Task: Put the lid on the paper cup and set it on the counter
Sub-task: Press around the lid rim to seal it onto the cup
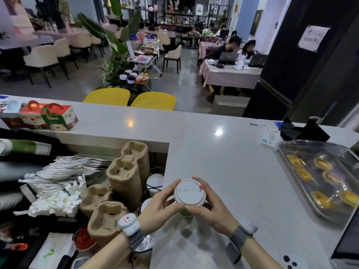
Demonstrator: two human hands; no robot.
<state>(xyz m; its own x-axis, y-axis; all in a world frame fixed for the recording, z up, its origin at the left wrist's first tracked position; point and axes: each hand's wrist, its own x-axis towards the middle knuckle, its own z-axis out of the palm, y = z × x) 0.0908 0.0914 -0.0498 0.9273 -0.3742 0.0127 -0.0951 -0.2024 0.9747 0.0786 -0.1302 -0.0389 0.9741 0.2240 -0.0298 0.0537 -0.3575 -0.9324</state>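
Observation:
A white plastic lid (189,192) with a small red plug sits on top of the paper cup (186,212), whose green side shows just below the rim. Both are held above the pale counter (223,162), a shadow lying beneath them. My left hand (161,204) wraps the lid's left edge, with its thumb pressed at the front. My right hand (209,204) wraps the right edge, fingers curled over the far rim. Most of the cup body is hidden by my hands.
A clear-covered tray of egg tarts (320,181) lies at the right. A tissue pack (270,139) and a black stand (303,131) sit behind it. Pulp cup carriers (124,179), paper bags (64,171) and spare lids (155,182) fill the lower shelf at the left. Gift boxes (48,117) stand far left.

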